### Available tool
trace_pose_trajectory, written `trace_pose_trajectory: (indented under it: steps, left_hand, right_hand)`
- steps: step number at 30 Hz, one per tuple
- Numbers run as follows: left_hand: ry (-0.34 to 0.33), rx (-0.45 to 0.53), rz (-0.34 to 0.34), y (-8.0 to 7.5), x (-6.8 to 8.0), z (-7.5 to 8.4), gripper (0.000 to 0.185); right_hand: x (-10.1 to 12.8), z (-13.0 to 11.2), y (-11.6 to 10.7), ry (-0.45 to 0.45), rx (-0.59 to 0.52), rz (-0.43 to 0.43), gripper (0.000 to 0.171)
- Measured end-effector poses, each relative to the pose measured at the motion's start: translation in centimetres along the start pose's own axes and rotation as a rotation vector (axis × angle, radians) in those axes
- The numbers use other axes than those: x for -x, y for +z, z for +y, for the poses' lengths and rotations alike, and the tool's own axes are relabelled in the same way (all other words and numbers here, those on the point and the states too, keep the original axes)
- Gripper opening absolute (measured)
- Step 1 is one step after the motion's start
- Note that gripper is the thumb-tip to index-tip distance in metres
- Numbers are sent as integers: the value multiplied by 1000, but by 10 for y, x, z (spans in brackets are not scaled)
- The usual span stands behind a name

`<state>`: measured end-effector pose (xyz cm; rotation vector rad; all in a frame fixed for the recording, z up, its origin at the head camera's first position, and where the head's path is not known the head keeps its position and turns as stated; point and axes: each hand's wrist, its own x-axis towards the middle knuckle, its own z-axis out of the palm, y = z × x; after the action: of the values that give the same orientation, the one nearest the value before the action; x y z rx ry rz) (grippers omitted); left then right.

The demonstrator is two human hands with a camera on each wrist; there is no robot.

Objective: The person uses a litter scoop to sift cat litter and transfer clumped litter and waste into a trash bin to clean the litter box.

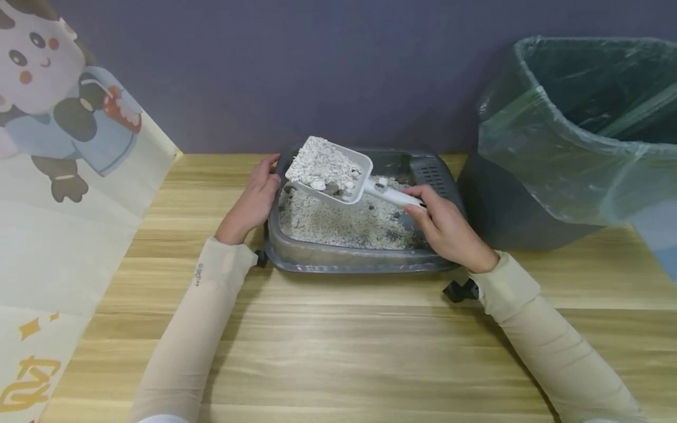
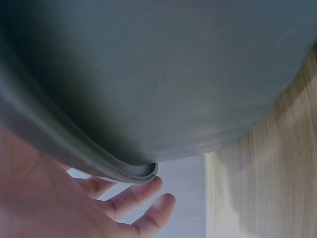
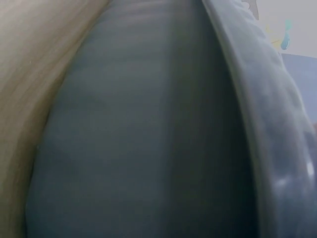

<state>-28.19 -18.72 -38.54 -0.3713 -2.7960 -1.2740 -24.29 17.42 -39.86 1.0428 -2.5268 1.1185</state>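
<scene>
My right hand [image 1: 455,235] grips the handle of a white litter scoop [image 1: 391,192], holding it above a grey litter box [image 1: 338,258]. Heaped in the scoop is pale granular litter [image 1: 322,161], with a few larger whitish and brownish lumps near its front side. More litter [image 1: 338,220] covers the box's floor. At the box's left side, my left hand [image 1: 251,202] rests against the rim. The left wrist view shows its loosely spread fingers [image 2: 153,213] beside the rim's outer edge. Only the box's wall [image 3: 133,139] and rim fill most of the right wrist view; the right hand is hidden there.
A large grey bin [image 1: 529,200] lined with a translucent green bag [image 1: 571,170] stands right of the box. The box sits on a wood-grain table [image 1: 338,346] against a dark wall [image 1: 296,70]. A cartoon-printed panel [image 1: 63,135] borders the left side.
</scene>
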Motion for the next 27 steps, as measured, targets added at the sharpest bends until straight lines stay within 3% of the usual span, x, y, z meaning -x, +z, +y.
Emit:
trace_pose_trajectory:
  steps: [27]
  left_hand:
    - [22, 11, 2, 0, 0, -2, 52]
  right_hand:
    - [0, -1, 0, -13, -27, 81, 30]
